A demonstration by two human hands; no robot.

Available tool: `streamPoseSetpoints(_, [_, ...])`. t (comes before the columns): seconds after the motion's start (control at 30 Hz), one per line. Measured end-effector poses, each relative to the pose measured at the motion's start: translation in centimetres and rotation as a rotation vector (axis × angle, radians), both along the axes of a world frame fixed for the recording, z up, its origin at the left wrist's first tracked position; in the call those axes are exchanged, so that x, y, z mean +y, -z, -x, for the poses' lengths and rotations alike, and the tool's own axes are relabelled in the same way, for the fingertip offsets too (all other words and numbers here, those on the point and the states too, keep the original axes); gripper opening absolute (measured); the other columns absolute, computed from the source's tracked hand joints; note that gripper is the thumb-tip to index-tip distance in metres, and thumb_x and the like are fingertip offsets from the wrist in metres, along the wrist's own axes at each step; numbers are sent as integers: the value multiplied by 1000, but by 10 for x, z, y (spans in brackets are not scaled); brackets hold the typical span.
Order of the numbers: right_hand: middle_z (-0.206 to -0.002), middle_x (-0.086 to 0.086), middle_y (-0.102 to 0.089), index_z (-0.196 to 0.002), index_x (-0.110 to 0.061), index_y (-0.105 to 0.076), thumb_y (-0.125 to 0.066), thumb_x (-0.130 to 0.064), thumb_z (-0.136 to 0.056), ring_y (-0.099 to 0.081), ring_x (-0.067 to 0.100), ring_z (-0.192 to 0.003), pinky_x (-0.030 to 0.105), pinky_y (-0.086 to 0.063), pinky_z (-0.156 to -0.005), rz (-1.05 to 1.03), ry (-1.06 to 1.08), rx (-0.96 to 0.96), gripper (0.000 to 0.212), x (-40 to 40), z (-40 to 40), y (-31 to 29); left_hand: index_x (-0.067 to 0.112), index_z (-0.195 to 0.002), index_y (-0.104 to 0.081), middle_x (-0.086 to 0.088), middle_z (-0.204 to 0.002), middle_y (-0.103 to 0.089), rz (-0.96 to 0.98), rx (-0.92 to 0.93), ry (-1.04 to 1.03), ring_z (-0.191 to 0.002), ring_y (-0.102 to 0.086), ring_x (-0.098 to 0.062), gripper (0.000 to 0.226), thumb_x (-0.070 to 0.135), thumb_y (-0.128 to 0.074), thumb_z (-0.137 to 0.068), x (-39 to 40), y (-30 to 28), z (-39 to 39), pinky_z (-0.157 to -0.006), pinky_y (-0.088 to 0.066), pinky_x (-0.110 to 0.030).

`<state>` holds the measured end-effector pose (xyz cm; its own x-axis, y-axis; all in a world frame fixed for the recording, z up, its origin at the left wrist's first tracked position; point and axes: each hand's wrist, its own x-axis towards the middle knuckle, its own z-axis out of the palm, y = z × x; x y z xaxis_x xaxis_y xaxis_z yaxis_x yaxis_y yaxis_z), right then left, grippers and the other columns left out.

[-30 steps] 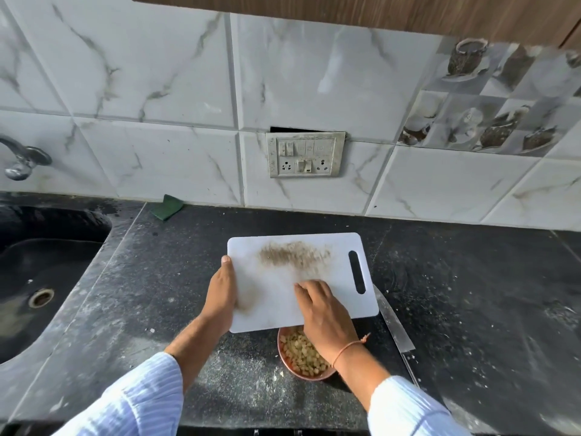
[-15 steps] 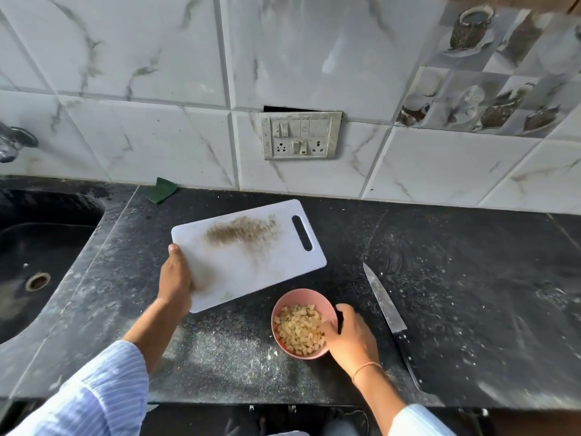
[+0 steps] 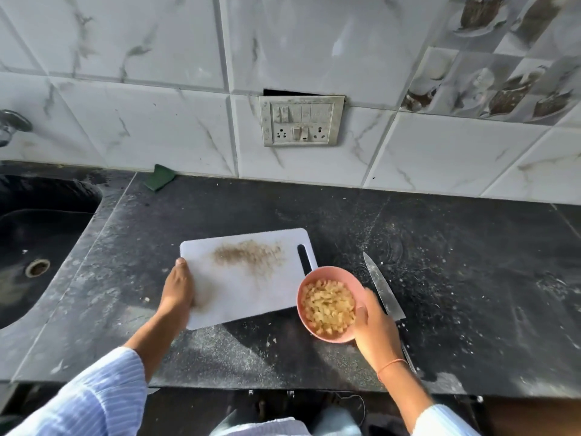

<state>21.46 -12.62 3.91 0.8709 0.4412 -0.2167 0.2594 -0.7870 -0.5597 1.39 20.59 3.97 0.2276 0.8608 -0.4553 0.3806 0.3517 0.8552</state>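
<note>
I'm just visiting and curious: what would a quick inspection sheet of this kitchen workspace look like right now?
Surface: black stone countertop, dusted with pale specks.
Job's things: white plastic cutting board with a brown smear; pink round bowl of pale diced pieces.
Clutter: steel kitchen knife right of the bowl; green scrub pad by the wall.
Hands: left hand grips the board's left edge; right hand holds the bowl.
Cables: nothing seen on the counter.
Surroundings: dark sink, metal tap, marbled white wall tiles, grey switch-and-socket plate.

L sleeve (image 3: 94,401) & R sleeve (image 3: 440,420) are made of light-blue cloth w/ fine white stripes, ending approx. mid-forearm. Thin orange thread (image 3: 391,365) is tied at wrist of R hand (image 3: 374,328).
</note>
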Motion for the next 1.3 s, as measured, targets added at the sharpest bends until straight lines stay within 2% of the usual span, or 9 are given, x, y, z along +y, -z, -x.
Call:
streamPoseSetpoints(0.13, [-98, -2, -69, -139, -38, -45, -37, -32, -111, -67, 17, -79, 40, -59, -64, 31, -48, -1, 30, -7, 4, -9, 13, -120, -61, -15, -103, -70, 54, -18, 127, -88, -68, -29, 57, 55, -24, -113, -33, 18, -14, -69, -53, -34])
streamPoseSetpoints(0.33, [-108, 6, -73, -137, -41, -46, -39, -31, -109, -69, 30, -90, 45, -58, -76, -2, 22, 27, 31, -1, 12, -7, 19, -108, -62, -16, -98, -68, 58, -64, 286, -83, -65, -28, 50, 55, -26, -112, -76, 45, -38, -73, -55, -41])
streamPoseSetpoints(0.43, [-99, 7, -73, -136, -43, -43, -37, -31, -109, -69, 30, -84, 45, -58, -72, 4, 1, 36, 30, 1, 12, -5, 20, -105, -58, -9, -92, -64, -8, -48, 298, -82, -63, -27, 43, 50, -28, -113, -88, 47, -45, -75, -55, -42])
streamPoseSetpoints(0.67, [-98, 3, -64, -129, -29, -51, -40, -24, -109, -64, 23, -77, 40, -55, -65, -24, -20, 96, 24, 17, 20, 0, 17, -113, -54, -3, -107, -59, -327, 361, 567, -92, -58, -24, 35, 48, -39, -109, -77, 45, -42, -77, -41, -37])
streamPoseSetpoints(0.8, [-103, 1, -67, -135, -32, -49, -37, -28, -109, -66, 21, -85, 35, -57, -65, -21, -2, 142, 28, 29, 19, 11, 16, -112, -61, -3, -111, -54, -410, 520, 693, -100, -59, -24, 36, 46, -43, -105, -70, 53, -30, -87, -50, -39])
streamPoseSetpoints(0.87, [-106, 2, -69, -135, -35, -48, -36, -32, -109, -68, 25, -91, 43, -60, -73, -9, -7, 148, 28, 34, 20, 17, 16, -121, -63, -6, -117, -56, -438, 505, 704, -104, -63, -28, 36, 45, -47, -105, -71, 55, -23, -90, -53, -40])
streamPoseSetpoints(0.97, [-106, 4, -71, -139, -34, -47, -38, -32, -109, -69, 26, -91, 41, -59, -74, -3, -19, 144, 31, 38, 24, 26, 19, -141, -57, -8, -134, -54, -455, 407, 698, -107, -63, -24, 43, 44, -51, -107, -80, 55, -16, -93, -53, -38])
streamPoseSetpoints(1.2, [-102, 7, -74, -123, -27, -56, -43, -46, -108, -71, 34, -93, 41, -56, -74, -77, 8, 139, 28, 27, 29, 38, 18, -142, -62, -2, -140, -59, -500, 273, 685, -120, -62, -19, 42, 40, -48, -109, -84, 59, 2, -96, -51, -35])
streamPoseSetpoints(1.3, [-99, 5, -77, -120, -29, -62, -51, -45, -106, -72, 33, -89, 38, -54, -71, -77, 85, 9, 24, 3, 15, 38, 19, -142, -62, 0, -139, -60, -518, 265, 690, -118, -62, -18, 40, 37, -50, -109, -80, 62, 5, -95, -52, -35])
